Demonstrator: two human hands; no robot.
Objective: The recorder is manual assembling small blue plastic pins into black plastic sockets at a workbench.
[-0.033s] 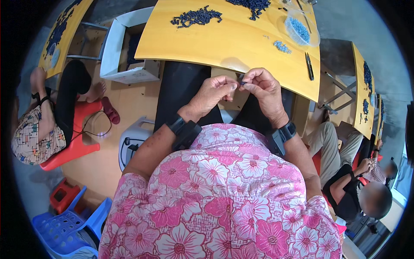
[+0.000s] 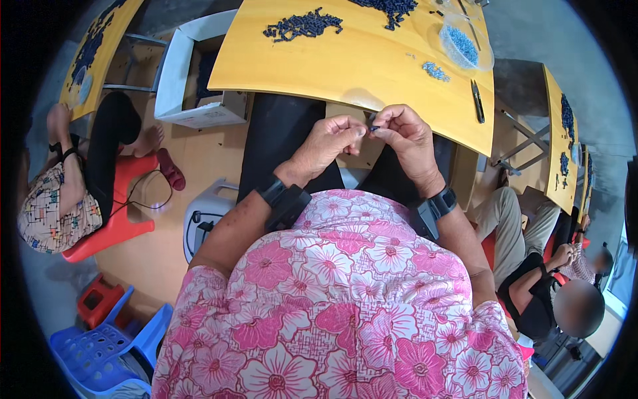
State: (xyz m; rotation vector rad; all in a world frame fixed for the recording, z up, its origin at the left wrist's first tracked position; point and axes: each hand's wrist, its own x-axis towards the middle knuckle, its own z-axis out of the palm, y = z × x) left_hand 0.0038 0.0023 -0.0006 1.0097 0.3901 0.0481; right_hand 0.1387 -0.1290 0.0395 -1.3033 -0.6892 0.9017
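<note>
Just off the near edge of the yellow table (image 2: 372,73), over my lap, my two hands come close together. A small dark piece (image 2: 375,128) sits pinched between thumb and fingers of my right hand (image 2: 407,133); its exact kind is too small to make out. My left hand (image 2: 332,141) is closed, thumb pressed on its fingers, its tips nearly meeting the piece. Whatever those fingers grip is hidden. On the tabletop lie a heap of small dark cylindrical pieces (image 2: 302,25) and a little pile of pale blue-clear bits (image 2: 435,71).
A clear bowl of light blue bits (image 2: 460,45) and a black pen-like tool (image 2: 478,102) stand right on the table. Left are a white carton (image 2: 199,118) and a red stool (image 2: 126,213); a blue chair (image 2: 93,342) is behind. People sit at both sides.
</note>
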